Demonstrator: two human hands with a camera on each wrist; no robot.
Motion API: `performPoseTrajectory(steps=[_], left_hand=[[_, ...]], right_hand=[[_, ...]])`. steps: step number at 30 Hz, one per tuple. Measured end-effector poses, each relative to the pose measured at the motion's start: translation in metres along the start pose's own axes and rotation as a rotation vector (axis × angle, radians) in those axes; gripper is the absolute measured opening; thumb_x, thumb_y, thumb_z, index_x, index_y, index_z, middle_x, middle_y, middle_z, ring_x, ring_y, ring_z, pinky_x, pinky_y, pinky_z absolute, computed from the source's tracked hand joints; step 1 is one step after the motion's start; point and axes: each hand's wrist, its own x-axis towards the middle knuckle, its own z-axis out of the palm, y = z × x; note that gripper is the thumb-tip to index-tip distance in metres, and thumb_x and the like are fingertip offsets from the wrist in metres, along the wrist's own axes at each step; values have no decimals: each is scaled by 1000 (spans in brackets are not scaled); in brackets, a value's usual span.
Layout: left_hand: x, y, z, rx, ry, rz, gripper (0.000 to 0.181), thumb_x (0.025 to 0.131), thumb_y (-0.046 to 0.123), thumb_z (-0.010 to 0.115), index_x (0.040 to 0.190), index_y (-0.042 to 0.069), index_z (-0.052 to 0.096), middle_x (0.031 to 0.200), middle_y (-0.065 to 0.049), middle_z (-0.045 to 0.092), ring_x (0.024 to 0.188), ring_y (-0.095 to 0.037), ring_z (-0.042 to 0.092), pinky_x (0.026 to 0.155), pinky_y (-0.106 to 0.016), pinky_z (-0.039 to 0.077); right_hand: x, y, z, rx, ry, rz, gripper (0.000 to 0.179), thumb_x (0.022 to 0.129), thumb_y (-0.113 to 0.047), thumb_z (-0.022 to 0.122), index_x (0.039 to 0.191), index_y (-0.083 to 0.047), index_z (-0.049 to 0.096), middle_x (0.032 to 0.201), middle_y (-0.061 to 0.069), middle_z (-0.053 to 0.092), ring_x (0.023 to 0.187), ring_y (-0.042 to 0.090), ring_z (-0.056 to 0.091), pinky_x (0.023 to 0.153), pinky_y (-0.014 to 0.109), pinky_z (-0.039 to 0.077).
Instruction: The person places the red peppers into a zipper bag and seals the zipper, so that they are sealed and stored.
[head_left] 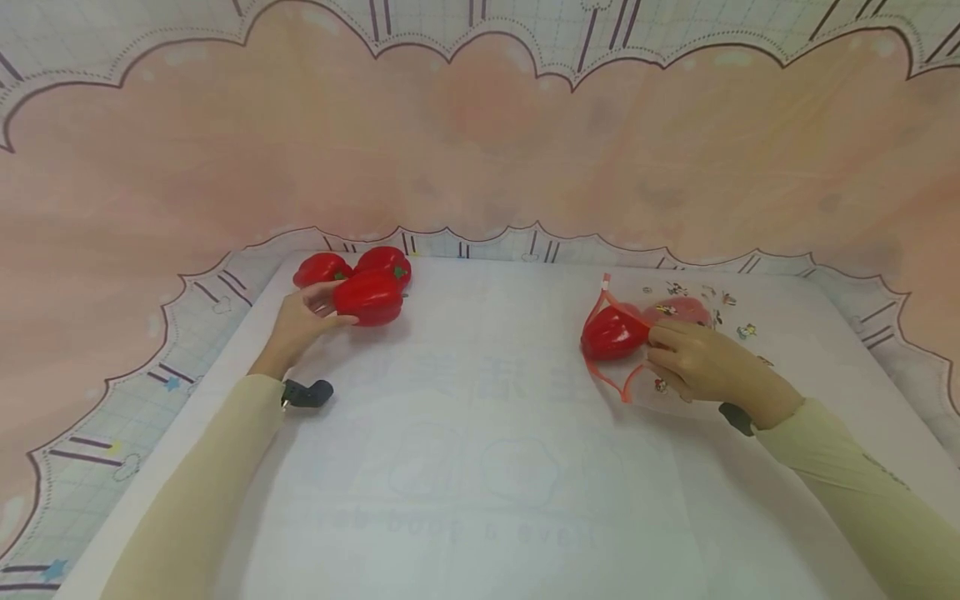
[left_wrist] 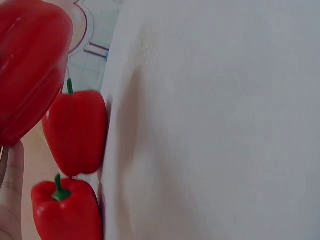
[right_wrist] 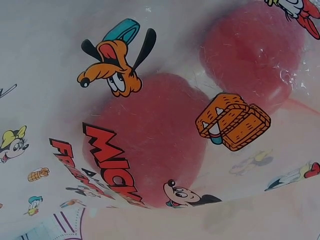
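Note:
On the left in the head view, my left hand [head_left: 302, 321] grips a red bell pepper [head_left: 369, 298] between thumb and fingers, with a shadow under it. Two more red peppers [head_left: 322, 270] with green stems lie just behind; the left wrist view shows both, one pepper [left_wrist: 75, 132] beyond the other. At the right, my right hand [head_left: 697, 362] pinches the red-trimmed edge of a clear cartoon-print bag [right_wrist: 45, 100]. One pepper [head_left: 613, 333] sits at the bag's mouth, and another pepper [head_left: 678, 312] shows through the plastic farther in. The right hand is outside the right wrist view.
A white cloth with faint printing covers the table [head_left: 465, 400]. Behind it hangs a peach curtain [head_left: 480, 150] with a scalloped pattern border. A white zip slider [head_left: 605, 283] stands up at the bag's far corner. Dark straps [head_left: 307, 393] show at the wrists.

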Motion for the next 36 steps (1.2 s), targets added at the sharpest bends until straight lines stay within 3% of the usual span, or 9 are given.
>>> performPoseTrajectory(steps=[4, 7, 8, 11, 13, 15, 30, 33, 36], left_hand=[[-1, 8, 8, -8, -7, 40, 78, 77, 34, 76, 142, 11, 40, 145, -12, 42, 133, -33, 42, 101, -44, 45], [-2, 13, 15, -25, -12, 67, 76, 76, 32, 77, 140, 12, 43, 143, -12, 44, 132, -33, 44, 100, -44, 46], [-2, 15, 17, -30, -13, 73, 75, 76, 32, 77, 140, 12, 43, 143, -12, 45, 131, -32, 44, 100, -44, 46], [-4, 21, 23, -54, -23, 82, 72, 78, 28, 76, 140, 12, 44, 143, -11, 45, 132, -31, 44, 100, -43, 45], [-6, 25, 27, -64, -27, 91, 70, 79, 25, 76, 140, 13, 44, 142, -11, 46, 132, -30, 44, 101, -43, 45], [-8, 29, 31, -72, -33, 107, 67, 79, 22, 75, 139, 13, 45, 141, -10, 47, 132, -30, 43, 102, -43, 44], [-7, 48, 74, -115, -107, 163, 65, 78, 18, 76, 136, 12, 48, 139, -10, 50, 131, -27, 45, 103, -43, 43], [-7, 53, 85, -147, -125, 189, 62, 78, 14, 76, 135, 10, 49, 136, -11, 52, 129, -27, 47, 104, -44, 42], [-6, 57, 97, -169, -143, 203, 61, 78, 14, 76, 134, 11, 51, 134, -10, 54, 127, -26, 49, 104, -43, 42]], right_hand=[[1, -1, -1, -1, 9, -5, 33, 53, -7, 87, 79, -6, 67, 77, 5, 59, 74, 17, 56, 69, 33, 58], [1, 0, 0, 4, 24, -16, 16, 78, -19, 75, 80, -6, 67, 78, 6, 60, 74, 17, 56, 69, 33, 58], [1, 1, 0, 7, 30, -18, 21, 88, -25, 66, 81, -6, 67, 78, 6, 60, 74, 18, 56, 69, 33, 58], [0, 1, 1, 12, 35, -22, 25, 92, -26, 58, 81, -6, 68, 78, 6, 60, 74, 18, 56, 69, 33, 58], [0, 1, 1, 14, 32, -20, 14, 83, -19, 71, 81, -5, 67, 78, 6, 60, 74, 18, 56, 69, 33, 58], [0, 1, 1, 14, 27, -20, 21, 66, -9, 81, 81, -5, 67, 78, 6, 60, 74, 17, 55, 69, 33, 58], [0, 0, 0, 1, 21, -9, 33, 53, -6, 86, 81, -6, 67, 77, 5, 59, 74, 17, 55, 68, 32, 57], [0, 0, 1, 6, 33, -5, 15, 82, -20, 71, 81, -6, 67, 77, 5, 59, 74, 17, 55, 67, 32, 57], [0, 0, 2, 12, 52, -2, 48, 100, -36, 36, 80, -6, 67, 77, 5, 59, 73, 17, 55, 67, 33, 57]])
